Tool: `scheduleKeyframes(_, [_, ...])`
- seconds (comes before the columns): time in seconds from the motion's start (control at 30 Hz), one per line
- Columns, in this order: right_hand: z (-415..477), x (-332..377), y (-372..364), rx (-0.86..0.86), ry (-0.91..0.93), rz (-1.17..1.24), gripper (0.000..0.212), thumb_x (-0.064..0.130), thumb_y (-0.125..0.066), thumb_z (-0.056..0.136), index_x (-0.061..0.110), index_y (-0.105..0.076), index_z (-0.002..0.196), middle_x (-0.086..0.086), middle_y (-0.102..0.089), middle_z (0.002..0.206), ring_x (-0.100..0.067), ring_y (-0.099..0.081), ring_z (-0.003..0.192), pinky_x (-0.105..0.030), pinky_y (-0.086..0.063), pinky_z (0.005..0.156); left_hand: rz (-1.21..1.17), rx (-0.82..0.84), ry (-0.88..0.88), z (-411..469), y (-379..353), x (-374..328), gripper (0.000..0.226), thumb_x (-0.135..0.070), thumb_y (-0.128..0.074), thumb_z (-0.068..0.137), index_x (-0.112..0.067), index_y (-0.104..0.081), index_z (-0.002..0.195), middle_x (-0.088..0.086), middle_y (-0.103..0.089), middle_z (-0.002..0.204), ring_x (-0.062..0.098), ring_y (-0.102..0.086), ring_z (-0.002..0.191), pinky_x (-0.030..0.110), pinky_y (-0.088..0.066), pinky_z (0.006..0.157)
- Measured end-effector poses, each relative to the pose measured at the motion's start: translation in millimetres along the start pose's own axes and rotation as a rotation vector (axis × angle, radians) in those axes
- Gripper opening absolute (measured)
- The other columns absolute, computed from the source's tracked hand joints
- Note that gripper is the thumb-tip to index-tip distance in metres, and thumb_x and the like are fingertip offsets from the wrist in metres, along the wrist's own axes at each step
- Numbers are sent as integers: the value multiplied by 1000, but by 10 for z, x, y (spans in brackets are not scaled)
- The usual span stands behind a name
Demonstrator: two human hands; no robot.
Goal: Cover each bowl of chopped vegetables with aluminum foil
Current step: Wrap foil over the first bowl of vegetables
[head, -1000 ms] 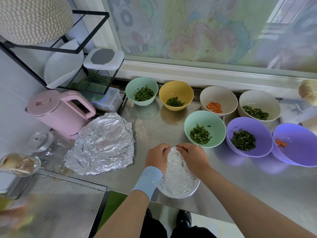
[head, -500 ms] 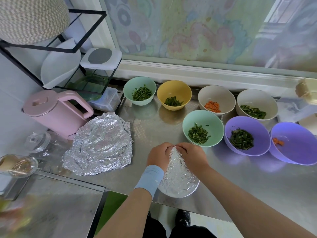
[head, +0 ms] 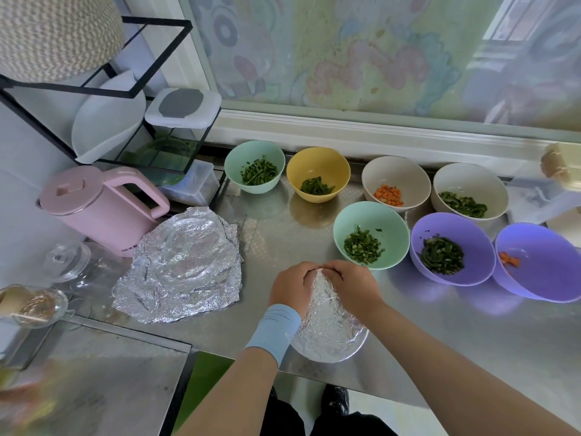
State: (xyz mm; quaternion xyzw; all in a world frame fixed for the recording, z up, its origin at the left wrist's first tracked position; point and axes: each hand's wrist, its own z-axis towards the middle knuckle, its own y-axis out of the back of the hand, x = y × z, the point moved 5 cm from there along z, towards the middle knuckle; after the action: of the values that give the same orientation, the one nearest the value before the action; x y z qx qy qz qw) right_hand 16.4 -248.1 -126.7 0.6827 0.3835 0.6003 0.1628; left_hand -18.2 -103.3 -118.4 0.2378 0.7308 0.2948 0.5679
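Note:
A foil-covered bowl (head: 330, 332) sits at the counter's front edge. My left hand (head: 290, 287) and my right hand (head: 353, 286) both grip the foil at the bowl's far rim, fingers curled over it. Beyond them stand several uncovered bowls: a mint bowl (head: 371, 234), two purple bowls (head: 452, 248) (head: 539, 262), a second mint bowl (head: 254, 165), a yellow bowl (head: 317, 173) and two beige bowls (head: 396, 182) (head: 470, 190), holding chopped greens or diced carrot. A crumpled pile of foil sheets (head: 185, 265) lies to the left.
A pink kettle (head: 100, 209) stands at the left behind the foil pile, under a black wire rack (head: 103, 89). A glass lid (head: 67, 261) and a glass jar (head: 31, 305) sit at the far left. A window sill runs behind the bowls.
Both hands have gathered the foil tighter at the bowl's far rim, bunching it into a peak between them. The bowl stays in place.

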Motion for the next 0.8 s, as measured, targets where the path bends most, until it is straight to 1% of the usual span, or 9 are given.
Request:
scheduleKeyframes(0.07, [6, 2, 2, 12, -3, -18, 19, 38, -57, 96, 33, -70, 108, 17, -67, 83, -3, -58, 74, -27, -46, 70, 7, -21, 24, -17, 1, 8, 24, -26, -47, 101, -26, -68, 112, -7, -72, 101, 13, -65, 87, 26, -51, 80])
scheduleKeyframes(0.13, [-13, -20, 21, -29, -22, -22, 21, 38, -58, 94, 33, -68, 112, 16, -70, 96, -8, -62, 88, -30, -50, 79, 12, -52, 71, -47, 15, 31, 24, -26, -45, 102, -26, -67, 110, -5, -72, 97, 17, -65, 86, 32, -53, 79])
scheduleKeyframes(0.17, [-29, -28, 31, -56, -26, -21, 19, 37, -59, 94, 33, -68, 111, 16, -70, 97, -9, -62, 90, -30, -50, 80, 21, -65, 105, -61, 24, 50, 23, -25, -43, 102, -26, -66, 107, -4, -71, 93, 19, -64, 83, 34, -53, 77])
scheduleKeyframes(0.27, [-61, -38, 36, -83, -35, -28, 17, 37, -59, 94, 35, -71, 106, 18, -70, 95, -8, -61, 88, -27, -48, 78, 76, -49, 143, -84, 25, 79, 21, -22, -41, 100, -23, -62, 102, 0, -67, 84, 24, -61, 77, 36, -51, 70])
scheduleKeyframes(0.37, [-26, -55, 44, -66, -48, -5, 15, 39, -59, 93, 37, -72, 101, 20, -70, 89, -5, -61, 84, -25, -47, 74, 20, -18, 83, -66, 11, 18, 28, -14, -42, 98, -25, -64, 112, -4, -69, 102, 19, -64, 93, 33, -52, 83])
scheduleKeyframes(0.43, [-5, -63, 50, -48, -57, 9, 14, 40, -60, 93, 38, -73, 98, 20, -69, 84, -4, -61, 81, -25, -47, 70, -17, 23, 60, -56, -15, -12, 31, -13, -44, 98, -27, -65, 117, -7, -69, 109, 15, -63, 98, 29, -51, 87])
scheduleKeyframes(0.57, [-7, -57, 44, -26, -44, -2, 14, 39, -59, 93, 37, -73, 96, 20, -68, 80, -4, -60, 78, -23, -42, 65, -109, -9, 111, -39, -23, 42, 16, -25, -55, 97, -26, -69, 103, -6, -72, 96, 15, -65, 88, 32, -53, 82])
scheduleKeyframes(0.7, [19, -10, 24, 25, -22, -5, 14, 37, -59, 93, 35, -72, 98, 18, -70, 84, -7, -62, 81, -26, -48, 70, -72, -52, 118, -80, -18, 35, 17, -23, -50, 98, -23, -67, 99, -3, -71, 88, 18, -63, 79, 35, -53, 75])
scheduleKeyframes(0.8, [17, 68, 34, 0, 9, -3, 17, 33, -60, 94, 30, -71, 107, 15, -71, 96, -9, -63, 90, -25, -48, 78, -60, -126, 170, -124, 42, 88, 18, -18, -47, 97, -19, -65, 98, -1, -70, 90, 20, -62, 81, 35, -52, 75])
